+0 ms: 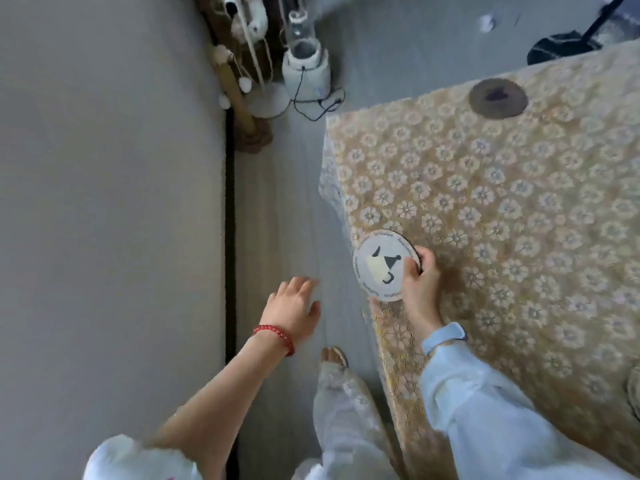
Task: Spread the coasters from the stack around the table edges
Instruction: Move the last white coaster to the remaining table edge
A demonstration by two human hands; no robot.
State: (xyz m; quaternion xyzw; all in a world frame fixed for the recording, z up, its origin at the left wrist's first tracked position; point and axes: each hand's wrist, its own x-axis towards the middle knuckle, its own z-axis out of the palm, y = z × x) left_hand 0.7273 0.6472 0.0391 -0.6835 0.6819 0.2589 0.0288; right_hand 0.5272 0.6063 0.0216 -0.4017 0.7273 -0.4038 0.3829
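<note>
My right hand [420,285] grips a round white coaster [379,266] with a dark printed figure, holding it at the left edge of the table [519,220], which is covered in a gold floral cloth. The coaster is tilted slightly and overhangs the edge. A dark round coaster [498,97] lies flat near the far edge. A pale round thing, perhaps another coaster [634,389], shows partly at the right border. My left hand [294,308], wearing a red bead bracelet, hovers over the floor to the left of the table with fingers apart and nothing in it.
A grey floor strip [277,202] runs between the table and a pale wall [104,202]. A white appliance with a clear tube [304,60] and a black cord stands at the far end, beside a cat-tree post [235,91]. My foot [332,356] stands close to the table.
</note>
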